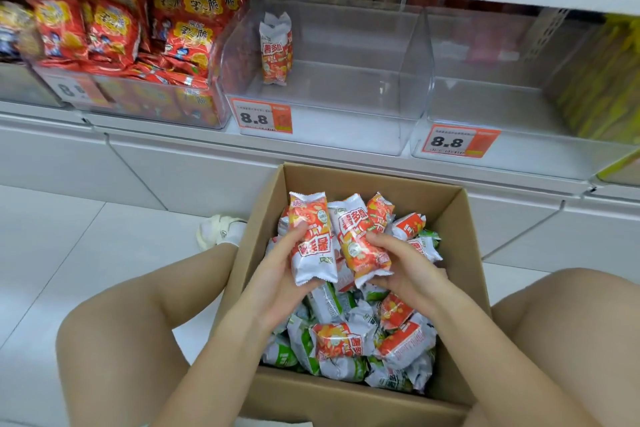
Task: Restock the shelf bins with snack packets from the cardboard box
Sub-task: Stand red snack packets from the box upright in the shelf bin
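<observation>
An open cardboard box (460, 239) stands on the floor between my knees, filled with several orange-and-white and green-and-white snack packets (346, 343). Above the pile my left hand (277, 274) grips one orange-and-white packet (313, 246). Right beside it, my right hand (405, 267) holds a second orange packet (360, 243), with a third behind it. On the shelf, a clear plastic bin (346, 107) holds a single orange packet (276, 48) standing upright at its back left.
Left of that bin, another clear bin (145, 104) is heaped with red snack bags. To the right, a clear bin (519, 114) holds no packets; yellow packs (602, 80) stand beyond it. Orange 8.8 price tags hang on the bin fronts. A white shoe (221, 229) rests beside the box.
</observation>
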The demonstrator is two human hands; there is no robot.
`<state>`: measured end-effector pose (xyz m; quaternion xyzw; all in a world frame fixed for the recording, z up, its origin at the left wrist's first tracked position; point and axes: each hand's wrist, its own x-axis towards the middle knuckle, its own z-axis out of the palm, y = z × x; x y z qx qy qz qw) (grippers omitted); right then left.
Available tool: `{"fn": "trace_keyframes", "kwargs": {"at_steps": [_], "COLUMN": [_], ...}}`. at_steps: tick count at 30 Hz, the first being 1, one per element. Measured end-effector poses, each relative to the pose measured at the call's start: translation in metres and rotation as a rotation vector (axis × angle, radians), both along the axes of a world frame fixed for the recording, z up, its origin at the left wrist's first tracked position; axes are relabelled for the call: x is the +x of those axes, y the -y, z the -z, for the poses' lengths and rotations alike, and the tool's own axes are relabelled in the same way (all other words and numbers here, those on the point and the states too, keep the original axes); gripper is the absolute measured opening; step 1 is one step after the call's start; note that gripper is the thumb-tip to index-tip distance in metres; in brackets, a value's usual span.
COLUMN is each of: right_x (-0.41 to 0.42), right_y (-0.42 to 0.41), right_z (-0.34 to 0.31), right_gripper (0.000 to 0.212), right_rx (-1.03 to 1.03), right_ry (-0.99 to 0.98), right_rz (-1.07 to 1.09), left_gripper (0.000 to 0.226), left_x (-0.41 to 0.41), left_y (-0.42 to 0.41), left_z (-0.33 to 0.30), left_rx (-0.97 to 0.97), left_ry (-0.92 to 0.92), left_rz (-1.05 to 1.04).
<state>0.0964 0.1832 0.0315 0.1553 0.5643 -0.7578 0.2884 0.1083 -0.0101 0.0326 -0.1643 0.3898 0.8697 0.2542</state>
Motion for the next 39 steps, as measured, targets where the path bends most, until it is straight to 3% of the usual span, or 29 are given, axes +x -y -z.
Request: {"fn": "trace_keyframes", "kwargs": {"at_steps": [3, 6, 7, 10, 12, 15, 18, 22, 28, 32, 35, 37, 39], "right_x": [-0.005, -0.012, -0.014, -0.017, -0.019, -0.021, -0.019, -0.016, -0.034, -0.062, -0.097, -0.128, -0.165], "right_y": [0.001, -0.004, -0.005, -0.007, -0.006, 0.001, 0.011, 0.021, 0.041, 0.053, 0.061, 0.067, 0.073], "right_z": [0.003, 0.002, 0.001, -0.006, -0.013, -0.019, -0.025, -0.031, -0.045, -0.061, -0.072, -0.086, -0.097], "right_gripper": [0.011, 0.017, 0.024, 0.042, 0.057, 0.043, 0.049, 0.11, 0.105, 0.103, 0.108, 0.109, 0.102], "right_rx": [0.029, 0.169, 0.217, 0.3, 0.334, 0.316, 0.28, 0.274, 0.178, 0.017, -0.094, -0.076, -0.021], "right_ry": [-0.028, -0.086, -0.109, -0.163, -0.169, -0.185, -0.183, -0.204, -0.444, -0.404, -0.344, -0.357, -0.441], "right_rz": [0.124, 0.163, 0.146, 0.029, -0.069, -0.171, -0.238, -0.28, -0.274, -0.233, -0.158, -0.119, -0.08], "left_gripper": [0.048, 0.076, 0.076, 0.049, 0.05, 0.066, 0.064, 0.048, 0.038, 0.032, 0.027, 0.039, 0.055], "left_x": [-0.003, -0.009, -0.011, -0.02, -0.029, -0.043, -0.05, -0.055, -0.066, -0.091, -0.122, -0.149, -0.177], "left_y": [0.014, 0.029, 0.032, 0.039, 0.041, 0.038, 0.029, 0.024, 0.024, 0.027, 0.043, 0.064, 0.084], "left_z": [-0.004, -0.015, -0.022, -0.05, -0.067, -0.084, -0.089, -0.092, -0.099, -0.106, -0.107, -0.096, -0.078], "left_rx": [-0.193, -0.389, -0.49, -0.777, -0.891, -1.104, -1.159, -1.22, -1.196, -1.148, -1.084, -1.351, -1.629], "left_ry": [-0.073, -0.142, -0.208, -0.426, -0.541, -0.672, -0.719, -0.783, -0.812, -0.851, -0.817, -0.871, -0.877], "left_rz": [0.099, 0.209, 0.28, 0.489, 0.572, 0.608, 0.564, 0.463, 0.296, 0.159, -0.131, -0.264, -0.271]}}
